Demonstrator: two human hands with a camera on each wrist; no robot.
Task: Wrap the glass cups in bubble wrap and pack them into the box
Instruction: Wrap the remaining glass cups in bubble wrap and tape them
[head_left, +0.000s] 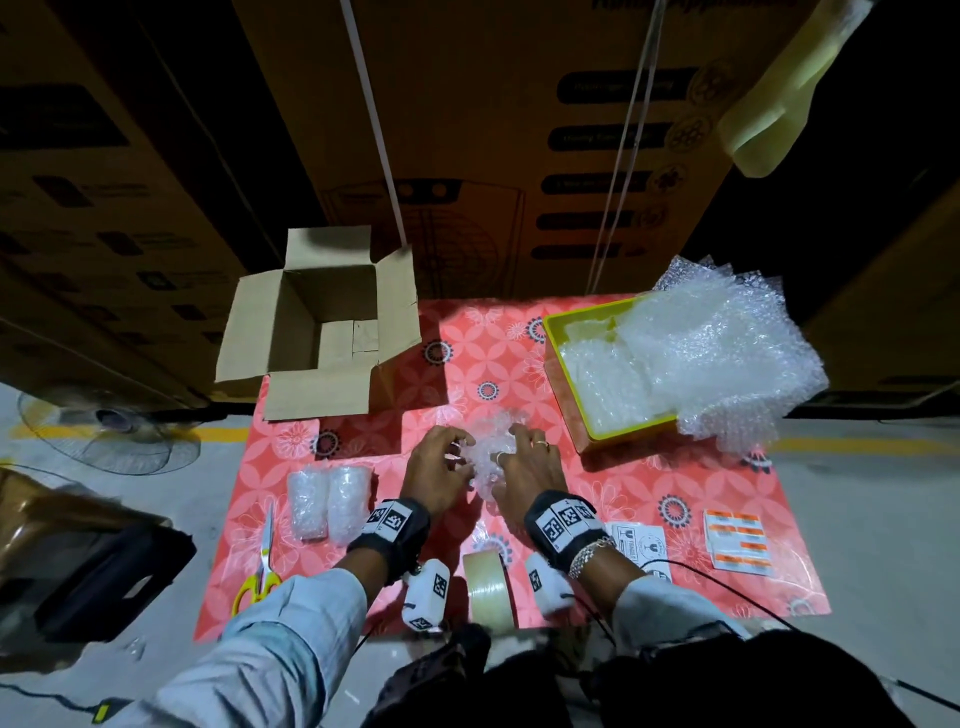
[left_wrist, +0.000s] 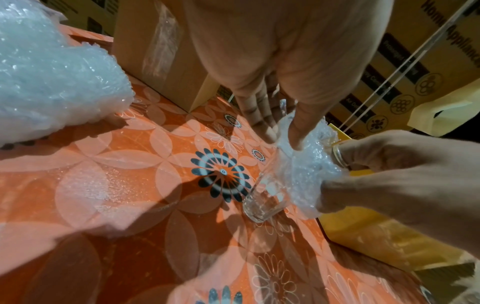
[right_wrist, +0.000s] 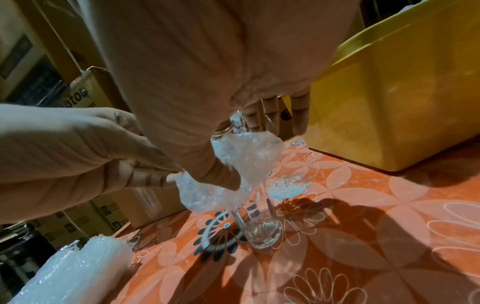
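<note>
A clear glass cup (left_wrist: 262, 202) stands on the red flowered tablecloth (head_left: 597, 493), its base bare. A sheet of bubble wrap (head_left: 488, 449) is bunched over its upper part. My left hand (head_left: 460, 460) pinches the wrap's left edge between thumb and fingers (left_wrist: 270, 127). My right hand (head_left: 506, 457) pinches the right side, its thumb (right_wrist: 223, 176) pressed on the bubble wrap (right_wrist: 202, 197) above the glass (right_wrist: 261, 230). Two wrapped cups (head_left: 330, 501) lie side by side left of my left wrist. The open cardboard box (head_left: 322, 322) stands at the back left.
A yellow tray (head_left: 571, 384) at the right holds bubble-wrap sheets (head_left: 717, 353) that spill over its far side. Near the front edge lie a tape roll (head_left: 488, 587), yellow-handled scissors (head_left: 262, 564), fragile labels (head_left: 641, 545) and orange stickers (head_left: 737, 540). Large cartons stand behind the table.
</note>
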